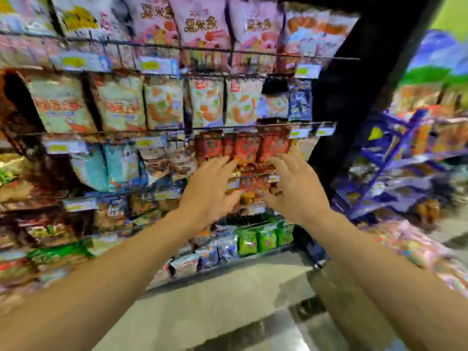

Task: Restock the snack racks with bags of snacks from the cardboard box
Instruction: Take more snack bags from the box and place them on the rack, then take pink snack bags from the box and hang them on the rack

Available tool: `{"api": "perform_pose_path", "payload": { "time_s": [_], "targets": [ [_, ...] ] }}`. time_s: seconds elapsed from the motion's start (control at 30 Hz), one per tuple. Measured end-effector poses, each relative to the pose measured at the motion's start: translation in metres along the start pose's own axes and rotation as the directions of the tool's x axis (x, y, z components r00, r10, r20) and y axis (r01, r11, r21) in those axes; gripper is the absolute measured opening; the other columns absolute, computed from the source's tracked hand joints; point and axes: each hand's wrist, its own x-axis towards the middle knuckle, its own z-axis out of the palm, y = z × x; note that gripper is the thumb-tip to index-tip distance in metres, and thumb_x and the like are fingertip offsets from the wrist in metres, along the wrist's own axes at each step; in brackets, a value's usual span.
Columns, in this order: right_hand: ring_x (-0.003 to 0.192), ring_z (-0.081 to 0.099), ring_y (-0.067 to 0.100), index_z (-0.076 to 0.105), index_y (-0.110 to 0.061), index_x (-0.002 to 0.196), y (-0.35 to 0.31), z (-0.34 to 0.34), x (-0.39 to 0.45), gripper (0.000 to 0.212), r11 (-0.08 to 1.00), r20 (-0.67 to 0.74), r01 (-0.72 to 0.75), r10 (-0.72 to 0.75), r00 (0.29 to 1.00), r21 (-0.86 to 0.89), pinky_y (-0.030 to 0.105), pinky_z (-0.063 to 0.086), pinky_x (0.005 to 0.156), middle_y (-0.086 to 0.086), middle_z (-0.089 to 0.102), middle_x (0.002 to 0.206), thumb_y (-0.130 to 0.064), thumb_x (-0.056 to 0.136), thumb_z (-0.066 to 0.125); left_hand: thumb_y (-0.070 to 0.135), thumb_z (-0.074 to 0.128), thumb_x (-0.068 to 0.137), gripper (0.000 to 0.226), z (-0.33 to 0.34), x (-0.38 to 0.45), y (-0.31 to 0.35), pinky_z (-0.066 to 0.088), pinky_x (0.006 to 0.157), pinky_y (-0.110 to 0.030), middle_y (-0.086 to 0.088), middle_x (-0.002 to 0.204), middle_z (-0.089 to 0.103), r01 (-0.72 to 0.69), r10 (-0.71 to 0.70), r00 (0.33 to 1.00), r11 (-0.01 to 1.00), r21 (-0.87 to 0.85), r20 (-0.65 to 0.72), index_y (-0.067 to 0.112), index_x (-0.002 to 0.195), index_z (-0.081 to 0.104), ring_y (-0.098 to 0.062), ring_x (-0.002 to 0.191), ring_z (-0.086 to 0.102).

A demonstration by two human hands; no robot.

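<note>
Head view, the only one, and badly smeared by motion. Both arms reach forward to the snack rack (263, 126), a wire rack of several tiers hung with bags. The left hand (211, 190) and the right hand (293, 186) are raised side by side in front of a cluster of red snack bags (249, 149) on the middle tier, right of centre. The left hand's fingers are spread and fairly straight, their tips at the lower edge of the red bags. The right hand's fingers are also spread, slightly bent, beside the same bags on their right. Whether either hand actually touches or holds a bag cannot be told through the blur; no bag is plainly pinched between fingers and thumb.

Above the red bags hang pale bags with orange print (206, 103), and higher still pink bags (200, 21). On a lower tier, near the floor (228, 300), stand green bags (247, 241). To the far right, well apart, is another blue rack (395, 158). The cardboard box is not in view.

The step in hand looks like settling or straightening the red bags in their slot. If they are seated, the next move calls for turning back to the box, wherever it stands, and fetching more bags for a thin spot.
</note>
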Motion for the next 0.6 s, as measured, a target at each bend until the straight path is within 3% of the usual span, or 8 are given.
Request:
{"api": "perform_pose_path", "payload": {
  "time_s": [0.13, 0.23, 0.33, 0.43, 0.6],
  "targets": [
    [0.122, 0.057, 0.047, 0.061, 0.000, 0.128, 0.074, 0.007, -0.098, 0.077, 0.991, 0.053, -0.122, 0.125, 0.991, -0.056, 0.057, 0.048, 0.101, 0.021, 0.062, 0.130, -0.049, 0.068, 0.065, 0.046, 0.057, 0.092, 0.072, 0.066, -0.004, 0.091, 0.017, 0.122, -0.038, -0.010, 0.161, 0.030, -0.115, 0.119, 0.985, 0.993, -0.037, 0.126, 0.016, 0.154, 0.034, -0.029, 0.148, 0.028],
    [0.133, 0.048, 0.045, 0.056, -0.006, 0.138, 0.123, 0.012, -0.161, 0.084, 0.958, 0.137, -0.273, 0.283, 0.949, -0.086, 0.057, 0.042, 0.107, 0.017, 0.055, 0.142, -0.055, 0.070, 0.053, 0.046, 0.056, 0.085, 0.072, 0.112, 0.001, 0.150, 0.025, 0.119, -0.042, -0.014, 0.154, 0.042, -0.217, 0.227, 0.959, 0.973, -0.076, 0.167, 0.012, 0.148, 0.045, -0.032, 0.141, 0.040],
    [0.139, 0.039, 0.036, 0.047, -0.017, 0.141, 0.167, 0.014, -0.213, 0.076, 0.907, 0.207, -0.394, 0.418, 0.885, -0.149, 0.050, 0.034, 0.112, 0.004, 0.047, 0.146, -0.057, 0.076, 0.052, 0.050, 0.054, 0.093, 0.070, 0.157, 0.009, 0.199, 0.021, 0.122, -0.041, -0.004, 0.161, 0.031, -0.273, 0.296, 0.922, 0.954, -0.124, 0.248, 0.020, 0.153, 0.035, -0.026, 0.148, 0.028],
    [0.126, 0.049, 0.036, 0.055, -0.015, 0.133, 0.210, 0.012, -0.258, 0.066, 0.863, 0.178, -0.480, 0.503, 0.846, -0.155, 0.048, 0.041, 0.105, 0.004, 0.055, 0.135, -0.057, 0.082, 0.060, 0.050, 0.053, 0.096, 0.071, 0.203, 0.022, 0.244, 0.014, 0.124, -0.038, 0.000, 0.164, 0.020, -0.326, 0.365, 0.872, 0.930, -0.169, 0.326, 0.024, 0.157, 0.026, -0.022, 0.151, 0.018],
    [0.145, 0.032, 0.036, 0.042, -0.015, 0.150, 0.289, 0.005, -0.299, 0.100, 0.774, 0.279, -0.603, 0.632, 0.723, -0.193, 0.048, 0.027, 0.118, 0.008, 0.039, 0.157, -0.073, 0.070, 0.025, 0.049, 0.058, 0.094, 0.072, 0.272, 0.051, 0.313, 0.020, 0.121, -0.040, -0.003, 0.162, 0.027, -0.364, 0.434, 0.819, 0.899, -0.245, 0.374, 0.022, 0.155, 0.032, -0.026, 0.149, 0.024]
  ]
}}
